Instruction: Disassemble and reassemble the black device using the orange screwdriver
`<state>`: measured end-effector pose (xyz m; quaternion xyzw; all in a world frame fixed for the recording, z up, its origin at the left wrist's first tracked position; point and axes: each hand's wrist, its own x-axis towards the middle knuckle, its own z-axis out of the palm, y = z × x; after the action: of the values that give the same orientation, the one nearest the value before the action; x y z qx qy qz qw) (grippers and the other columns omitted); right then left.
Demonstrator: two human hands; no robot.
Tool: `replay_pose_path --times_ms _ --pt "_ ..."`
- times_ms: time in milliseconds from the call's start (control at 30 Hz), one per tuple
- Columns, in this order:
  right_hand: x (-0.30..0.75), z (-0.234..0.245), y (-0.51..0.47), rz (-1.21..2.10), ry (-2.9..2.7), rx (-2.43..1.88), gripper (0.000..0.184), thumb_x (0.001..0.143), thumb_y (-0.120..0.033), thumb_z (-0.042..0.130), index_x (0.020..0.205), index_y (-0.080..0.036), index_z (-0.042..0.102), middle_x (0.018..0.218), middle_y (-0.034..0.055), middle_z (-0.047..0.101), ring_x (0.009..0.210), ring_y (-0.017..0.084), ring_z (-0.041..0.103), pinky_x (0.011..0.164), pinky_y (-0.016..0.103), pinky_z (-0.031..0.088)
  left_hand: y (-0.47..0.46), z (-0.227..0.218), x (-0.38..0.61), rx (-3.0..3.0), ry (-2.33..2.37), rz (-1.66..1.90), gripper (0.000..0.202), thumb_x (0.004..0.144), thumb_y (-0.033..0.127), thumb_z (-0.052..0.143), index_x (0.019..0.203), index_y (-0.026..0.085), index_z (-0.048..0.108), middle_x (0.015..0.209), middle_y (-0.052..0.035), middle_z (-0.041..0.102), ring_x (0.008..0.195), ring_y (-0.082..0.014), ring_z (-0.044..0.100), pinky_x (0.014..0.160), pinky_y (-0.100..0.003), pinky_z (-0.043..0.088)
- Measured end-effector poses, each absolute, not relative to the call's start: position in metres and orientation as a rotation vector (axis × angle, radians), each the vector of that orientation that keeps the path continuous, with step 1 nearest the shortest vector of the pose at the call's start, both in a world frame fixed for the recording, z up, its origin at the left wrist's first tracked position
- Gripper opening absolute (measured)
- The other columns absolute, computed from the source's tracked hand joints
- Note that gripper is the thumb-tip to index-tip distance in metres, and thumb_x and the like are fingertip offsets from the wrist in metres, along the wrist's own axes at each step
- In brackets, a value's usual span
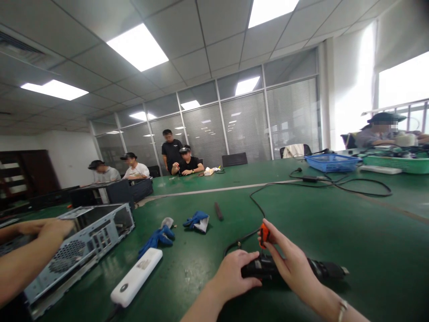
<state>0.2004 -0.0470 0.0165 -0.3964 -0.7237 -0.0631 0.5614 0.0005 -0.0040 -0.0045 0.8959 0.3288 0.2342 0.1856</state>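
Note:
My left hand is closed round one end of a black corded power tool that lies on the green table, its narrow metal-tipped end pointing right. An orange-handled screwdriver stands upright between the fingertips and thumb of my right hand, over the tool's body. Its tip meets or nearly meets the casing; the contact is too small to make out. My right hand hides the middle of the tool. A black cord runs from near my left hand towards the back of the table.
A white power strip, blue work gloves and a dark bar lie ahead and left. At far left, another person's arms reach over an open computer case. Blue basket and green basket stand back right.

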Motion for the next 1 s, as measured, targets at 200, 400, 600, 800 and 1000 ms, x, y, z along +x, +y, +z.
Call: replay_pose_path --times_ms 200,400,600,800,1000 --pt "0.203 0.012 -0.042 -0.148 -1.637 -1.018 0.055 0.091 -0.036 0.053 0.142 -0.026 0.036 0.103 0.0055 0.064 0.081 0.018 0.066 0.074 0.029 0.058 0.0 -0.009 0.001 2.538 0.902 0.694 0.073 0.066 0.041 0.083 0.132 0.029 0.055 0.119 -0.0061 0.064 0.105 -0.0259 0.061 0.095 -0.035 0.045" --pt "0.203 0.005 -0.039 -0.052 -1.642 -0.969 0.049 0.095 -0.034 0.044 0.143 -0.026 0.035 0.115 0.0067 0.064 0.098 0.019 0.067 0.087 0.032 0.056 -0.001 -0.012 0.002 2.548 0.893 0.68 0.072 0.068 0.048 0.08 0.132 0.028 0.055 0.112 -0.007 0.067 0.1 -0.0265 0.063 0.092 -0.035 0.047" --pt "0.205 0.003 -0.036 -0.146 -1.641 -0.98 0.052 0.092 -0.043 0.051 0.14 -0.026 0.041 0.104 0.0057 0.065 0.085 0.019 0.068 0.075 0.029 0.058 0.003 -0.019 0.001 2.557 0.847 0.734 0.074 0.068 0.051 0.079 0.134 0.029 0.053 0.113 -0.0072 0.067 0.098 -0.0261 0.064 0.09 -0.033 0.047" --pt "0.206 0.003 -0.036 -0.165 -1.667 -0.972 0.048 0.097 -0.034 0.04 0.143 -0.026 0.034 0.113 0.0066 0.065 0.096 0.019 0.068 0.084 0.03 0.056 0.003 -0.018 0.001 2.584 0.838 0.709 0.071 0.072 0.05 0.076 0.135 0.028 0.051 0.113 -0.0069 0.066 0.1 -0.0253 0.063 0.092 -0.033 0.046" --pt "0.205 0.005 -0.038 -0.111 -1.615 -1.018 0.049 0.092 -0.04 0.05 0.139 -0.026 0.041 0.102 0.0055 0.065 0.087 0.019 0.067 0.077 0.031 0.057 -0.002 -0.009 0.002 2.587 0.875 0.669 0.07 0.073 0.047 0.077 0.135 0.029 0.052 0.113 -0.0066 0.065 0.098 -0.0248 0.063 0.09 -0.032 0.047"
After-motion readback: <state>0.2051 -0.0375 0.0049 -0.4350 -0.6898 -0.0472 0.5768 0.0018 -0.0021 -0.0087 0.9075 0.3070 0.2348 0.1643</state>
